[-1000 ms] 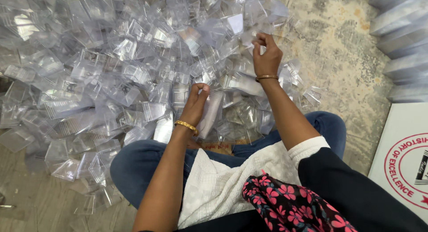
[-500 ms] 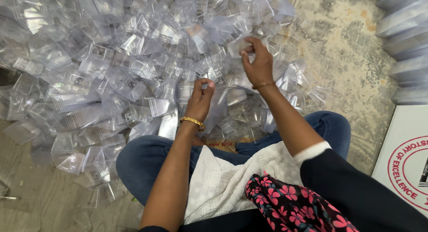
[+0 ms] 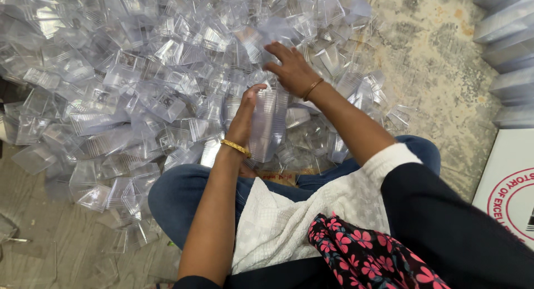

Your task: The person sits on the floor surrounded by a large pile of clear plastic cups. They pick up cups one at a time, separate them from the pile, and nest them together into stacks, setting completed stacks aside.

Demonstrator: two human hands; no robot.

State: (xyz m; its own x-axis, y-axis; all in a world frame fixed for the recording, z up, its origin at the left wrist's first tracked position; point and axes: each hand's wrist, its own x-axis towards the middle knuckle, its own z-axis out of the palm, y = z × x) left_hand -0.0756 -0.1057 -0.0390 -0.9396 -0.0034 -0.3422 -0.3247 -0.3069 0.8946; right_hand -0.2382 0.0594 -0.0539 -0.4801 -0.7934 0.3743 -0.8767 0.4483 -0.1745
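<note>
A wide heap of clear plastic cups (image 3: 139,89) covers the floor before my knees. My left hand (image 3: 245,114) steadies a nested stack of cups (image 3: 270,122), fingers wrapped along its side; my right hand (image 3: 292,69) hovers spread over the heap, holding nothing. They look light, slippery and easily crushed, best gripped by the rim.

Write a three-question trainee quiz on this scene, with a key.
1. True or false: the left hand grips a nested stack of clear plastic containers.
2. Where is the right hand? A) on the white box B) over the heap of clear containers C) on the knee
3. Fill in: each wrist wears a ____.

Key
1. True.
2. B: it reaches over the heap, fingers spread.
3. Bangle: a gold bangle on the left, a thinner one on the right.
</note>
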